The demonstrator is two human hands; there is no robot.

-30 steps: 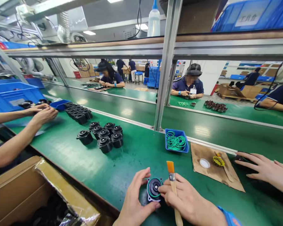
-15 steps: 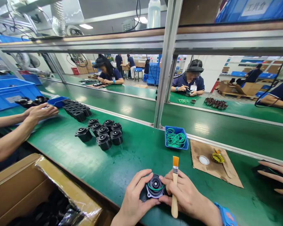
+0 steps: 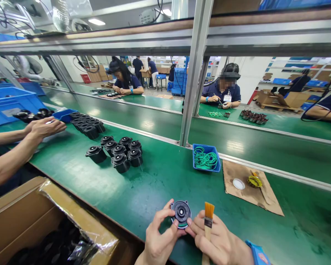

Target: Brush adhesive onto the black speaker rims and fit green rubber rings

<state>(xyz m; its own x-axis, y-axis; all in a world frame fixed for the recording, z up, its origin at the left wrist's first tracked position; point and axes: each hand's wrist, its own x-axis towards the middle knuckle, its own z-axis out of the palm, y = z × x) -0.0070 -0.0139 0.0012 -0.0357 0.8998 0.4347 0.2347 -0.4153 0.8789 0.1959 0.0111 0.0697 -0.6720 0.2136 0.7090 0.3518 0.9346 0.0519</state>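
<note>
Glossy green worktop [image 3: 157, 184] stretches beneath a silvery metal frame [image 3: 185, 110], with black cylindrical motor housings [image 3: 119, 150] grouped at left and a blue plastic tray of thin green rings [image 3: 206, 158] farther back. At the near edge, the left hand [image 3: 161, 233] curls thumb and fingers closely around the side of a round black motor part [image 3: 181, 213]. Its circular face, with a bright central pin, looks up toward the camera; a green arc shows along its near edge. The right hand [image 3: 217, 235] touches that edge with its fingertips while gripping a wooden-handled flat brush [image 3: 208, 222], whose long axis runs away from the person, orange bristles foremost.
</note>
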